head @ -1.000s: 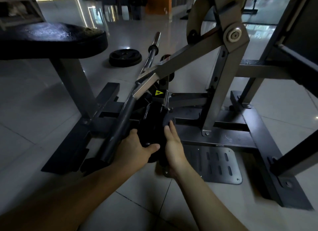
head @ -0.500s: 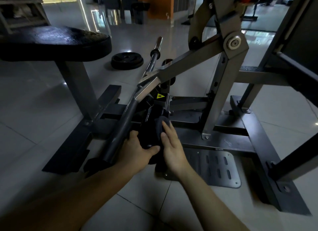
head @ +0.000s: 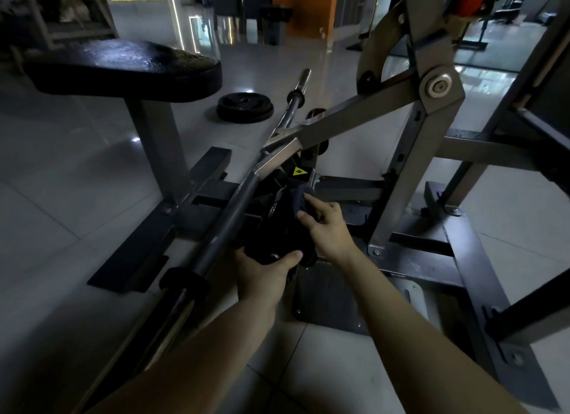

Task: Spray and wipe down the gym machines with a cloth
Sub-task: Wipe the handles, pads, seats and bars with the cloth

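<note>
I am gripping the near end of the black pad (head: 271, 228) with my left hand (head: 265, 274), thumb wrapping across its front. My right hand (head: 327, 231) is pinching the dark cloth (head: 297, 199) and pressing it onto the pad's far end, just below a yellow warning sticker (head: 298, 172).

The pale tiled floor (head: 61, 197) is lying open to my left, glossy and throwing back strip lights. The machine's grey steel frame (head: 410, 166) is crowding my right side, its square-tube upright and slanted arm meeting at a round pivot bolt (head: 438, 85), with dark base rails lying flat beyond my right forearm. The black seat pad (head: 123, 71) is overhanging on the left, rounded at its edge and shining on top. A long grey bar (head: 234, 210) is running diagonally just beside my left hand, smooth and round. A flat metal plate (head: 327, 302) is sitting under my right wrist. A black weight plate (head: 245, 106) is lying on the floor, well apart.
</note>
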A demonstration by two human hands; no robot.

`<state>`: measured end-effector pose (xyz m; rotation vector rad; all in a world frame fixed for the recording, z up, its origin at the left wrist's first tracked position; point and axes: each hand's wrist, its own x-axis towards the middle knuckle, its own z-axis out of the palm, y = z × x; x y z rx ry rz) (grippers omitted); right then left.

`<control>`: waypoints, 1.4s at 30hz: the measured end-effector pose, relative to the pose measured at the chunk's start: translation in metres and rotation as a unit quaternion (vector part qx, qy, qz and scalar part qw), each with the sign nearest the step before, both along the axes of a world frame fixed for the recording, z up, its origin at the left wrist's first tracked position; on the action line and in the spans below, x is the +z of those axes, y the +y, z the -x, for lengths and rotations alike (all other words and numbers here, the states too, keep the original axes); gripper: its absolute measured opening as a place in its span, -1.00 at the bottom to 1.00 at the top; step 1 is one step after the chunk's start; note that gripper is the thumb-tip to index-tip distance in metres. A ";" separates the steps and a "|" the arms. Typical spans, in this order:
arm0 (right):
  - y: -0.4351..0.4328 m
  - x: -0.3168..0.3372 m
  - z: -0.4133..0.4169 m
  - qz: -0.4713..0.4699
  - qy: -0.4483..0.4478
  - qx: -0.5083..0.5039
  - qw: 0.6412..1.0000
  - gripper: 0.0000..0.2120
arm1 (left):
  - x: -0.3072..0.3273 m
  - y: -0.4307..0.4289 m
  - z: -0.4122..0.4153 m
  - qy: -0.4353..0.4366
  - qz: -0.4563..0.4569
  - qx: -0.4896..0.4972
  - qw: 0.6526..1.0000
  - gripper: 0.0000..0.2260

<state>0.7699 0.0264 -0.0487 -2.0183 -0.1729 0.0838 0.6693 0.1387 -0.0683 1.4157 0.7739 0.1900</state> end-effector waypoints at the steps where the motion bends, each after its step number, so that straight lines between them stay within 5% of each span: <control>1: -0.001 0.001 0.001 -0.019 0.012 -0.003 1.000 -0.53 | -0.003 -0.001 -0.001 -0.004 -0.012 0.003 1.000 -0.18; 10: 0.003 -0.012 0.006 -0.160 0.062 -0.090 0.981 -0.52 | -0.010 -0.008 0.000 -0.029 -0.131 0.012 0.991 -0.31; 20: -0.013 -0.005 0.015 -0.199 0.093 -0.106 0.970 -0.65 | -0.011 -0.018 0.018 0.010 -0.361 -0.021 0.932 -0.14; 23: -0.013 -0.001 0.012 -0.189 0.072 -0.103 0.974 -0.63 | -0.006 -0.013 0.020 0.008 -0.293 -0.042 0.955 -0.04; 26: -0.011 -0.003 0.011 -0.193 0.065 -0.094 0.975 -0.62 | -0.002 -0.005 0.012 -0.034 -0.003 0.021 0.999 0.03; 28: -0.010 -0.004 0.013 -0.193 0.067 -0.087 0.975 -0.61 | 0.003 0.001 0.006 -0.009 0.150 0.038 0.988 0.13; 30: -0.009 -0.004 0.016 -0.193 0.067 -0.080 0.976 -0.62 | 0.001 0.004 0.004 0.003 0.197 0.024 0.980 0.16; 34: -0.012 -0.004 0.014 -0.192 0.070 -0.088 0.975 -0.63 | -0.009 -0.002 -0.002 -0.051 0.164 0.052 0.984 -0.17; 42: -0.019 -0.002 0.003 -0.188 0.059 -0.109 0.974 -0.62 | -0.011 -0.011 0.004 -0.104 -0.067 0.028 0.992 -0.39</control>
